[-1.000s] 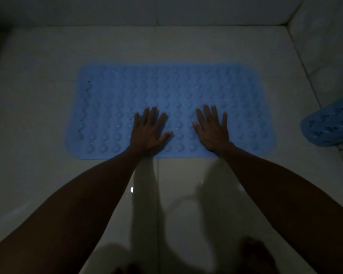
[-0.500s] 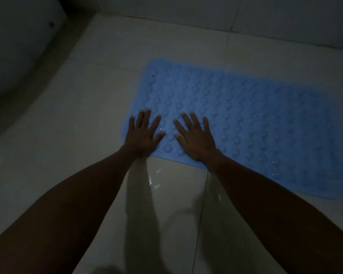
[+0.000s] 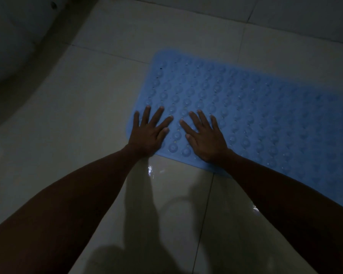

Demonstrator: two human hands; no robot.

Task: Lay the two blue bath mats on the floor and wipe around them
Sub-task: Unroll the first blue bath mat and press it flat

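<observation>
On the near left corner of the blue rubber bath mat [image 3: 255, 107] studded with round bumps, I press both palms flat, fingers spread. My left hand [image 3: 148, 133] covers the corner itself, its heel at the mat's edge; my right hand [image 3: 205, 137] lies just beside it, thumbs nearly meeting. The mat lies flat on the glossy pale tiled floor [image 3: 83, 107], running off to my right. A dark curved white fixture [image 3: 14, 42] sits at the far left, and a tiled wall [image 3: 297, 14] rises beyond.
</observation>
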